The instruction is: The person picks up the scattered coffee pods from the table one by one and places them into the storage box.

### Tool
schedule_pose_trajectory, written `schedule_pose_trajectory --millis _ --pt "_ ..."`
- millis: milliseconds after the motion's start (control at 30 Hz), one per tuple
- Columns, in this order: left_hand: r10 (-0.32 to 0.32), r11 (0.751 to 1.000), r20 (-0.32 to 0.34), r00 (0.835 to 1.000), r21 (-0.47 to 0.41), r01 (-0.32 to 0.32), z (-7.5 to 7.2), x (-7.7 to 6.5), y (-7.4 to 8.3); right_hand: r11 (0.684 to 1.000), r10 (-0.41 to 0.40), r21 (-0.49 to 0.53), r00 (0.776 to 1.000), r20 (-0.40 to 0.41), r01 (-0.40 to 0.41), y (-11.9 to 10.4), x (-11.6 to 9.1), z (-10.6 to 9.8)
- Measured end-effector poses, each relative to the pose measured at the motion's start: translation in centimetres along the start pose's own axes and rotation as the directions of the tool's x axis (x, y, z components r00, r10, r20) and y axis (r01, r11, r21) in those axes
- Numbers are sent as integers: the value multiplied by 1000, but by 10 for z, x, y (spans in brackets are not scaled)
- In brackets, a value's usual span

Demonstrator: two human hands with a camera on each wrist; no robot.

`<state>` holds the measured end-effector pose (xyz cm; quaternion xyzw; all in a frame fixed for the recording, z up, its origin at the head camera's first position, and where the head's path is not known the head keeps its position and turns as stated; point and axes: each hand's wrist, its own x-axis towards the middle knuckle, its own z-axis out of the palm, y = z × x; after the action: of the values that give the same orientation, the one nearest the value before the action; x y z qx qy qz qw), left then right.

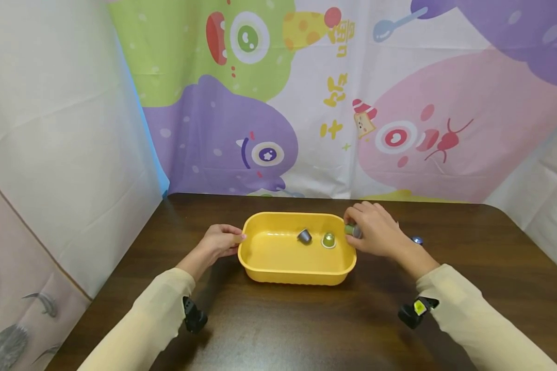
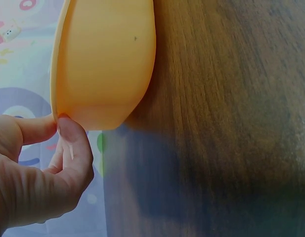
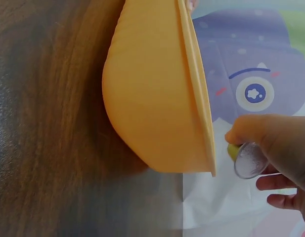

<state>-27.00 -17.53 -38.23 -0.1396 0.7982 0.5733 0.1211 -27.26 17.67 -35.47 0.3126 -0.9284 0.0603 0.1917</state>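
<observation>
A yellow plastic basin (image 1: 278, 278) stands on the table. Inside it lie a dark grey coffee capsule (image 1: 305, 236) on its side and a green coffee capsule (image 1: 328, 240) with its rim down. My left hand (image 1: 220, 241) pinches the basin's left rim between thumb and fingers, as the left wrist view (image 2: 58, 168) also shows. At the basin's right end, my right hand (image 1: 376, 229) holds another green coffee capsule (image 1: 350, 230) just above the rim. In the right wrist view that capsule's pale round lid (image 3: 251, 161) faces the camera.
A blue shiny capsule (image 1: 416, 240) lies on the dark wooden table (image 1: 269, 324), right of the basin and partly behind the right wrist. A cartoon-printed curtain (image 1: 325, 103) hangs along the table's back edge. Pale fabric (image 1: 51, 93) borders the left side.
</observation>
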Motion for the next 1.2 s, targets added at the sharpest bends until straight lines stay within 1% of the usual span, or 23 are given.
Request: schedule_pose_trajectory --millis 167,267,600,800,1200 --pt "1 1000 1 1000 -6 -1 0 0 -1 1000 31 -5 995 99 -31 -2 3 -1" --pt "-1 1000 4 1000 -11 1 1 0 0 999 44 -9 990 137 -43 -2 3 -2" --pt "-5 1000 -3 1000 -3 5 -1 0 0 1000 9 1 989 149 -9 -3 8 -6" --pt "-17 1000 -2 1000 3 17 0 -1 1 1000 4 12 982 187 -6 -5 10 -9" --pt "-11 1000 -10 1000 1 11 0 -1 0 1000 -20 20 969 247 15 -10 18 -16"
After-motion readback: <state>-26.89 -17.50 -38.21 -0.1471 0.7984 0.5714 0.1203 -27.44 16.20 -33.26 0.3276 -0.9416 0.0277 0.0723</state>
